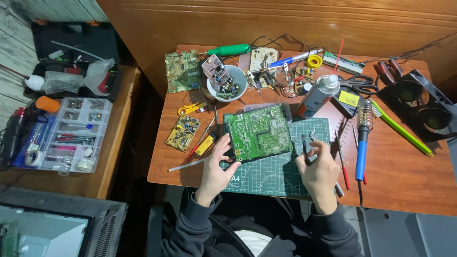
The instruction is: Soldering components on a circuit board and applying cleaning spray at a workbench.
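On the green cutting mat [281, 178] sits a big green circuit board [258, 132], tilted. From my head view, the left hand [216, 169] pinches the board's near-left corner, fingers curled on its edge. Just right of the board, the right hand [318, 169] is closed around dark tweezers [304, 146]. A blue-handled soldering iron [363, 143] lies further right.

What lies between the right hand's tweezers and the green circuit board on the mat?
Nothing visible: only bare cutting mat separates the right hand and its tweezers from the green circuit board, which the left hand grips at its near-left corner.
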